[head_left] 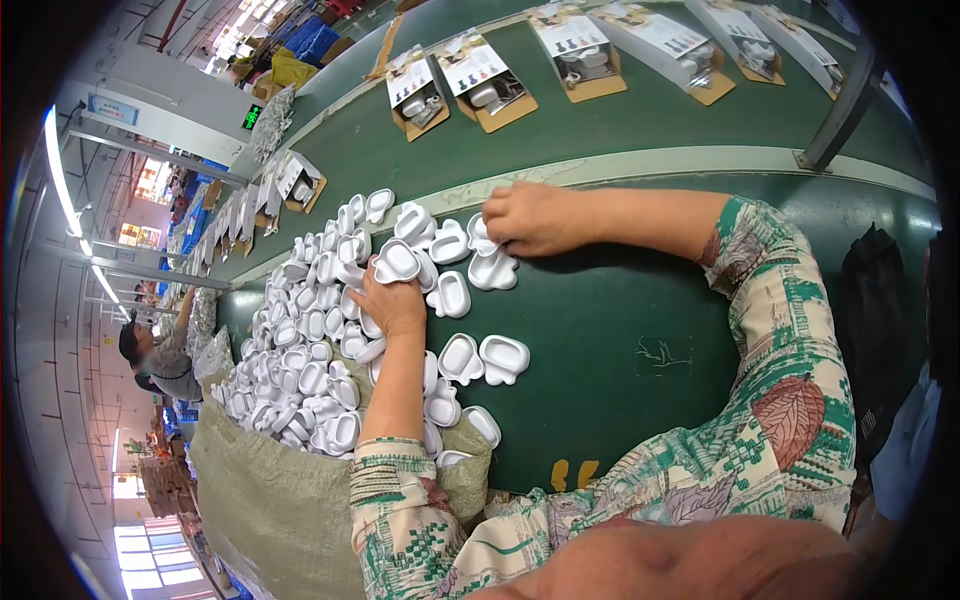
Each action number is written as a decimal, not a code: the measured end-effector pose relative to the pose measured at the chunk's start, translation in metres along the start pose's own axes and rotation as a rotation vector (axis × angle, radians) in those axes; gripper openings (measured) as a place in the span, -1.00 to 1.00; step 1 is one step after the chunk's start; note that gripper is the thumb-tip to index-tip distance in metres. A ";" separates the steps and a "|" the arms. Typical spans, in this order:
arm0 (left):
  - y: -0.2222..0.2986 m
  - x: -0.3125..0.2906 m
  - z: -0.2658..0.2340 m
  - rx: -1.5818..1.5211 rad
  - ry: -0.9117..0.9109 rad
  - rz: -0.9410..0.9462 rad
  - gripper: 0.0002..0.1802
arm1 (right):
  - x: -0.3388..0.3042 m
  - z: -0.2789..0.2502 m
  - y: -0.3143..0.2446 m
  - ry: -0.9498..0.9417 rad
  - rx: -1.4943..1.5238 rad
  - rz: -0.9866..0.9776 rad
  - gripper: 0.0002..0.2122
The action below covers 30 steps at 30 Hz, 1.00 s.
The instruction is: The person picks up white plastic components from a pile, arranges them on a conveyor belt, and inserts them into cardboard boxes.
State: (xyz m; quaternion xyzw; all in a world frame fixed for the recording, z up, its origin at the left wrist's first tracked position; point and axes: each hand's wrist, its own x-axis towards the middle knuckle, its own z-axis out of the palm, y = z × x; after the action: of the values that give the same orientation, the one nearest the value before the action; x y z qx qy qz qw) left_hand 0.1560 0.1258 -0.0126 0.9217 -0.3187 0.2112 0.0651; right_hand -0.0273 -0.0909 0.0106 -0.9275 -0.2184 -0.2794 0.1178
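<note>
My left hand (393,303) is closed on a small white plastic dish-like piece (397,261), raised at the right side of a large heap of similar white pieces (300,330). Each piece has a rounded oblong hollow and a lobed edge. Farther right, my right hand (537,220) reaches across with its fingers curled over another white piece (482,236), partly hidden by them. Just below those fingers lies a white piece (493,269). Two more, one of them a white dish (504,359), rest apart from the heap on the green work surface (600,380).
A woven sack (270,500) lies under the heap's near side. Beyond a pale rail (640,165), a green belt (350,150) carries several open boxes (487,80) with white parts inside. A metal post (845,110) stands at the right. Another person (170,355) works far left.
</note>
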 end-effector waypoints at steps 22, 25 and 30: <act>-0.007 -0.001 -0.005 0.001 -0.022 -0.011 -0.51 | -0.034 -0.062 0.125 0.390 -0.813 0.549 -0.93; -0.005 0.000 0.001 -0.013 -0.009 -0.001 -0.49 | -0.003 -0.029 0.097 0.320 -0.599 0.294 -0.92; 0.000 -0.001 0.003 -0.014 0.022 0.015 -0.49 | 0.038 0.018 0.066 0.004 -0.410 0.166 -0.91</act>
State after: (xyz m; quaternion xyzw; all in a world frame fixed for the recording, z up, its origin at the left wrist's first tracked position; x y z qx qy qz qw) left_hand 0.1566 0.1256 -0.0156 0.9165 -0.3261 0.2197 0.0738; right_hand 0.0406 -0.1301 0.0107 -0.9464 -0.0797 -0.3089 -0.0500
